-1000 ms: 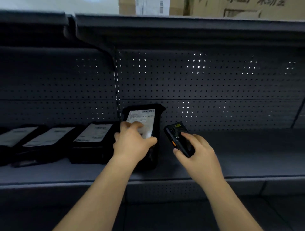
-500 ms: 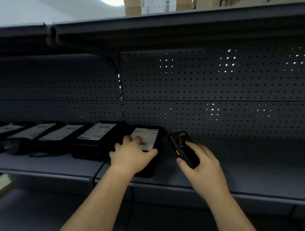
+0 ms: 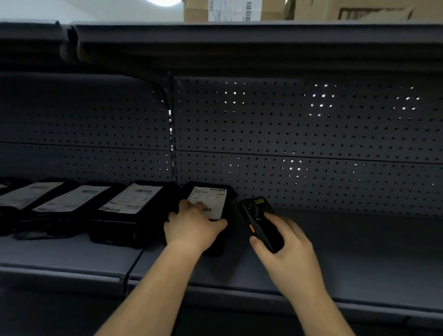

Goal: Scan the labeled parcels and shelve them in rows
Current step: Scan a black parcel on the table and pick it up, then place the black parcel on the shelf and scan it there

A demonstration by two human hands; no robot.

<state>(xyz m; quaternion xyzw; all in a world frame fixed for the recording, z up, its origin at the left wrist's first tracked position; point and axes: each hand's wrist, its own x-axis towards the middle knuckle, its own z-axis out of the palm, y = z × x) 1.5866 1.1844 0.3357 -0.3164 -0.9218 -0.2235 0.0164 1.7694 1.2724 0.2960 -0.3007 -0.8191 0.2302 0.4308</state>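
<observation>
Left hand (image 3: 191,230): fingers loosely spread on top of the black parcel (image 3: 212,195), pressing its label
Right hand (image 3: 285,249): fingers curled round the scanner (image 3: 257,215)
Parcel: flat on the shelf (image 3: 359,251), just beside the right end of the parcel row (image 3: 129,203)

Dark grey pegboard back panel (image 3: 311,134) runs full width, split by a horiz. seam. Pinpoints of light (image 3: 321,100) show thru some holes, in small clusters, upper & lower rows. Slotted upright (image 3: 170,134) divides left bay from right. Upper shelf (image 3: 239,40) overhangs, underside in shadow. On top of it: cardboard box (image 3: 195,10) w/ white barcode label (image 3: 233,9), 2nd cardboard box (image 3: 371,9) just to its right, dark print on front, not legible. Bright ceiling light (image 3: 165,2) at top edge, left of the boxes.
</observation>
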